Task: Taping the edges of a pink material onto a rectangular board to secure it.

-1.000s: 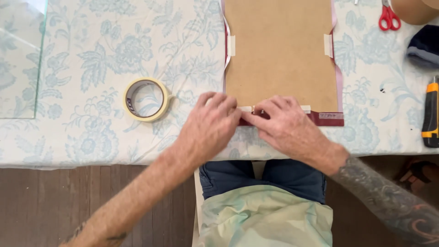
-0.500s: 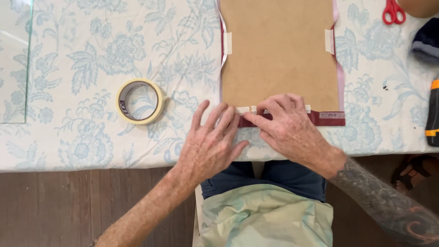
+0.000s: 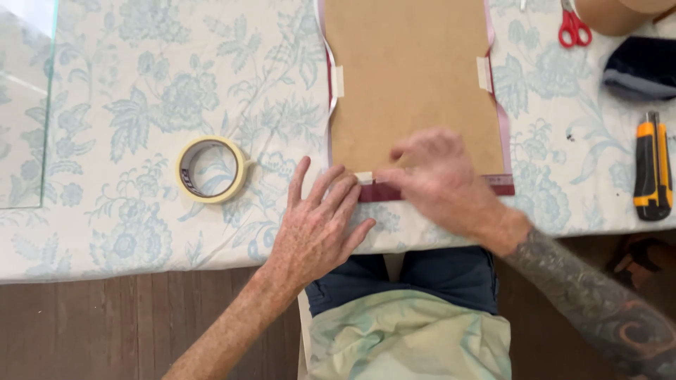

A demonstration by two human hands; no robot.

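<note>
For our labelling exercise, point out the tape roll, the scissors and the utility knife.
tape roll [image 3: 236, 184], head view, right side of ring.
scissors [image 3: 572, 28], head view, red handles.
utility knife [image 3: 653, 165], head view, middle of body.

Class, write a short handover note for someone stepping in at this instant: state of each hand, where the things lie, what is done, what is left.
Left hand: flat, open, fingers at the brown backing board near edge.
Right hand: blurred, fingertips pressing a tape strip at that edge.
Board lies on the floral tablecloth; dark red frame edge shows below it.
Done: tape tabs on left side and right side.
Left: near-edge strip looks only partly pressed.
Masking tape roll sits left; utility knife and scissors right.
</note>
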